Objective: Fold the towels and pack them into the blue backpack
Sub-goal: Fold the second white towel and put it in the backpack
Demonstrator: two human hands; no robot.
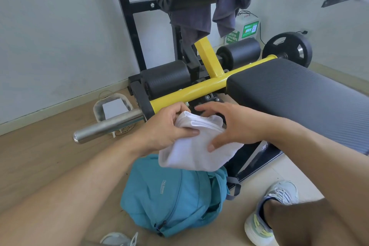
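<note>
My left hand [167,126] pinches the folded white towel [196,146]; my right hand [231,126] lies flat on it (soft, light, floppy): support underneath.

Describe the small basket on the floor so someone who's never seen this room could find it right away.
Start at the yellow steel frame of the black padded bench and follow its silver bar leftward. Just behind it, near the white wall, sits a small woven wicker basket, the only container there, holding something white.

The wooden floor [50,158] held my blue backpack [171,195] in the middle, a small basket [111,110] by the wall, and my shoes [267,211].
</note>
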